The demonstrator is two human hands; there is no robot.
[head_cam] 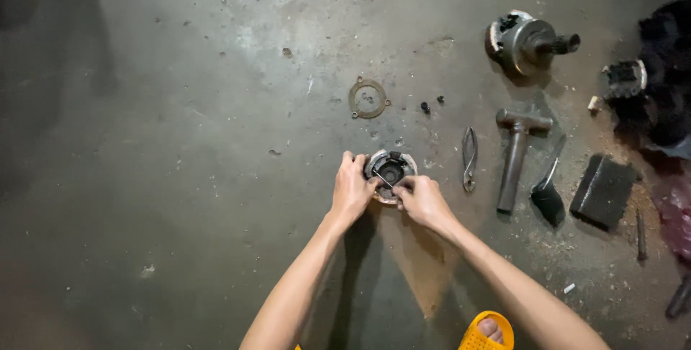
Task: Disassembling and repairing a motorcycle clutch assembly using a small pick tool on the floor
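Looking down, we see a round metal clutch part (389, 171) lying flat on the concrete floor (180, 141), just in front of our hands. It is grey and shiny at the rim, with curved shoes around a dark hollow centre, and a brownish edge shows below it. Because it is round, it has no clear long axis; its open face points up to the camera.

Our left hand (351, 190) rests against the left side of the part, fingers curled and closed on the rim. Our right hand (419, 199) is at the lower right edge, fingers pinched together on a thin dark tool (382, 179) that reaches across the part toward its centre. We cannot tell what kind of tool it is.

Well apart, up the floor, lies a flat ring gasket (368, 97). To the right are pliers (469, 158), a T-shaped wrench (516, 156), a dark block (603, 191) and another round assembly (529, 42). A yellow sandal (486, 333) shows at the bottom edge.
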